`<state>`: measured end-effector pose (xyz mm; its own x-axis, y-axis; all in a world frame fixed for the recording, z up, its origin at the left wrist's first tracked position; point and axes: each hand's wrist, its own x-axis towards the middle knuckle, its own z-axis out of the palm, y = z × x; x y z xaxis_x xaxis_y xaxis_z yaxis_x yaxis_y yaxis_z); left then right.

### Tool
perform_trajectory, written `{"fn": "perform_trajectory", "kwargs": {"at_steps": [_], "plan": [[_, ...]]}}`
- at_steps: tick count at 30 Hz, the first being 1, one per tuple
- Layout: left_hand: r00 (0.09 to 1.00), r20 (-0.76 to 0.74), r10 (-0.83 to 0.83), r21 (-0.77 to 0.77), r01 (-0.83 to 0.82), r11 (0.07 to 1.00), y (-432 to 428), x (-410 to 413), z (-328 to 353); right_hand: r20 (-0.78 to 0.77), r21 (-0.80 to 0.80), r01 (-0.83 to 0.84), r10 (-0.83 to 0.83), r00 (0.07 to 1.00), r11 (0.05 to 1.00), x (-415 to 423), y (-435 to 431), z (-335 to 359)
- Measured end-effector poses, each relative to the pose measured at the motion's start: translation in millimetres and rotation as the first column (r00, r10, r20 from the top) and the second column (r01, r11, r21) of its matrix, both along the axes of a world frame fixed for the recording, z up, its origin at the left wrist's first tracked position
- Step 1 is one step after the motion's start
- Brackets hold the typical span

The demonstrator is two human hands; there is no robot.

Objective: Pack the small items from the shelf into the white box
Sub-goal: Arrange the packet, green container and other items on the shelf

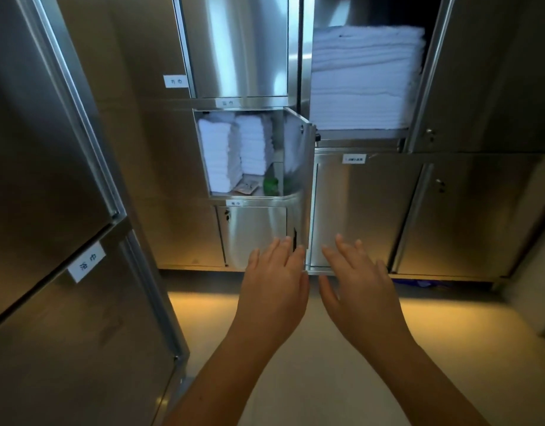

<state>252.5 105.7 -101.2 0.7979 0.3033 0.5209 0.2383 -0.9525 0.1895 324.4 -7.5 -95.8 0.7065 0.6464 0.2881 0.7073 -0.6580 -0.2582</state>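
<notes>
An open steel compartment [203, 149] at centre holds two stacks of folded white towels [219, 155]. On its floor lie a small brown packet [246, 188] and a green item [271, 183]. Its door [298, 167] swings out to the right. My left hand [275, 278] and my right hand [357, 278] are stretched forward side by side below the compartment, fingers straight and spread, holding nothing. No white box is in view.
Steel cabinets with labelled doors line the wall ahead and the left side [65, 210]. An upper right compartment holds a tall stack of white towels [363, 81]. Pale floor [295, 348] lies under my arms.
</notes>
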Motion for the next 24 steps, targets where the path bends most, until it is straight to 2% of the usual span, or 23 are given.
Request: {"fn": "perform_trajectory", "kwargs": {"at_steps": [11, 15, 18, 24], "plan": [[0.999, 0.049, 0.009, 0.021, -0.010, 1.000, 48, 51, -4, -0.027, 0.023, 0.005, -0.004, 1.000, 1.000, 48, 48, -8], [0.999, 0.049, 0.014, 0.035, -0.015, 0.999, 85, 76, -6, -0.017, 0.025, 0.007, -0.007, 1.000, 1.000, 73, 86, -11], [0.995, 0.098, 0.009, 0.111, -0.020, 0.994, 120, 95, -3, -0.014, 0.008, -0.004, 0.004, 1.000, 1.000, 92, 123, -6], [0.988, 0.148, 0.036, 0.152, -0.059, 0.987, 192, 128, -2, 0.018, 0.010, -0.059, 0.059, 0.998, 0.998, 125, 202, 2]]}}
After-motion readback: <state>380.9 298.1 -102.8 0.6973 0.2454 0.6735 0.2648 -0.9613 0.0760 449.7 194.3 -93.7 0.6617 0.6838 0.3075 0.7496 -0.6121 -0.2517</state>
